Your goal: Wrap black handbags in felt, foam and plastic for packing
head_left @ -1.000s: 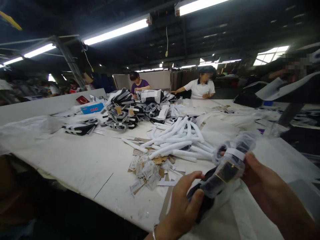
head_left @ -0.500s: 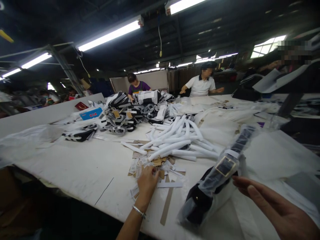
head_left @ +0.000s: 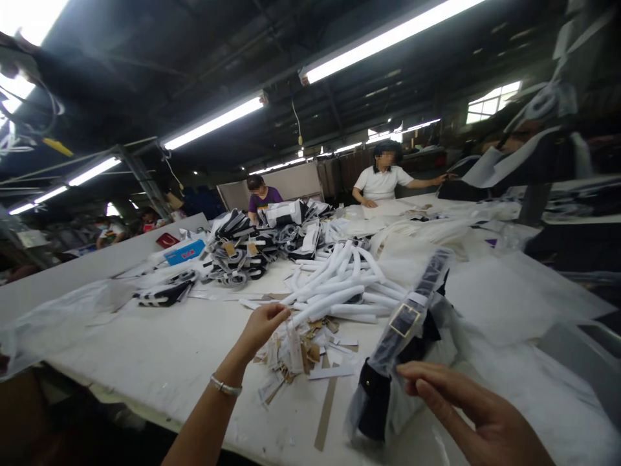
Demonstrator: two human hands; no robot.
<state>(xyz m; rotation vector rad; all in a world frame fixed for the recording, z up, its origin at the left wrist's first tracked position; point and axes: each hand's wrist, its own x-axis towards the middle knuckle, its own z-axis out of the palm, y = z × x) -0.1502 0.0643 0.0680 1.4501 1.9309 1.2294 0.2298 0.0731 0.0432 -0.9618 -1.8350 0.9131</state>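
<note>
My left hand (head_left: 262, 330) is closed in a pinch over a heap of tags and small clear plastic pieces (head_left: 310, 349). From its fingertips hangs a whitish, see-through tag (head_left: 294, 349), its details blurred. Black straps or a bag with a gold-coloured buckle, a wrapped black item (head_left: 405, 323), leans on the table inside clear film and white wrap. Beside its lower right side is my right hand (head_left: 466, 408), fingers stretched out and thumb a little apart. Nothing shows between those fingers, and whether they touch the wrap is unclear.
White foam-like tubes (head_left: 339, 285) lie in a pile beyond the tags. Behind them are stacked black wrapped goods (head_left: 252, 246) and a blue box (head_left: 184, 252). Thin white sheets (head_left: 514, 291) cover the right side. Two co-workers (head_left: 381, 178) are across the table (head_left: 169, 362).
My left hand has risen from the tag heap, moving left with a tag hanging from it. My right hand appears further left and lower along the wrapped item. The view has shifted.
</note>
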